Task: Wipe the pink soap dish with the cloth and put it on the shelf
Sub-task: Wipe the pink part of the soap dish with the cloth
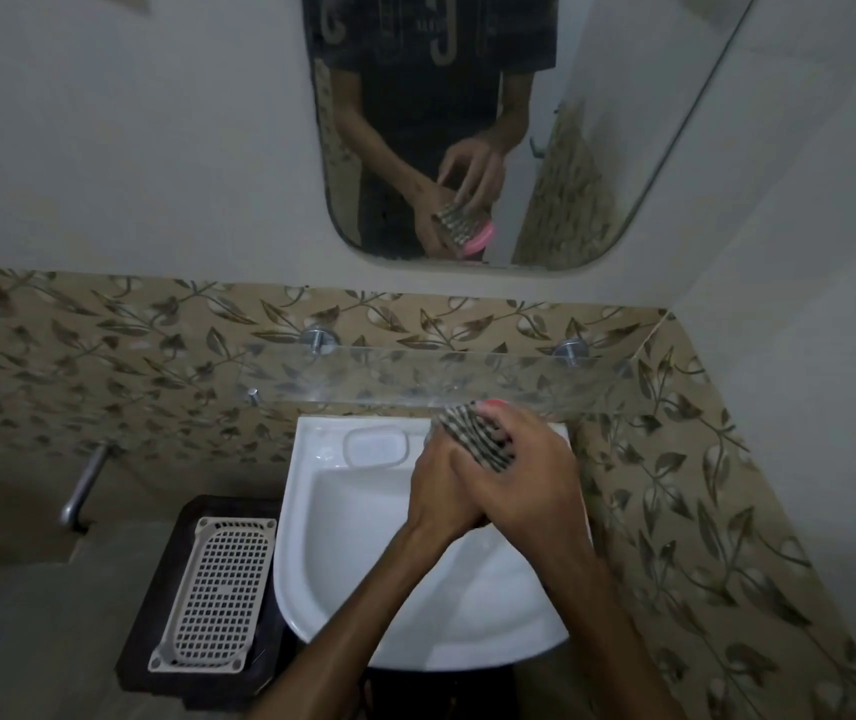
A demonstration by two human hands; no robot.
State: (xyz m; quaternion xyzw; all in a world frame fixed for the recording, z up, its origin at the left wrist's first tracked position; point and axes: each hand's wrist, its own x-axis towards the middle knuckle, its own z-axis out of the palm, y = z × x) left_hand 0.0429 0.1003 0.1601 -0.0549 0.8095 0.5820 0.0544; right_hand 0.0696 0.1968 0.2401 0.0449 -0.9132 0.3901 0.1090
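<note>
Over the back right of the white sink (311, 563) my two hands meet around the pink soap dish (494, 405), of which only a pink edge shows above the fingers. A black-and-white checked cloth (472, 439) lies over the dish between the hands. My left hand (439, 493) grips the dish from the left and below. My right hand (532, 475) holds the cloth against the dish from the right. The mirror (571, 148) reflects the pink dish under the cloth. The clear glass shelf (374, 379) hangs on the wall just beyond the hands.
A moulded soap recess (376, 446) sits on the sink's back rim. Left of the sink a white perforated tray (218, 584) lies on a dark stand (156, 615). A metal tap (84, 485) sticks out of the leaf-patterned tiled wall at left. Two metal brackets (318, 339) carry the shelf.
</note>
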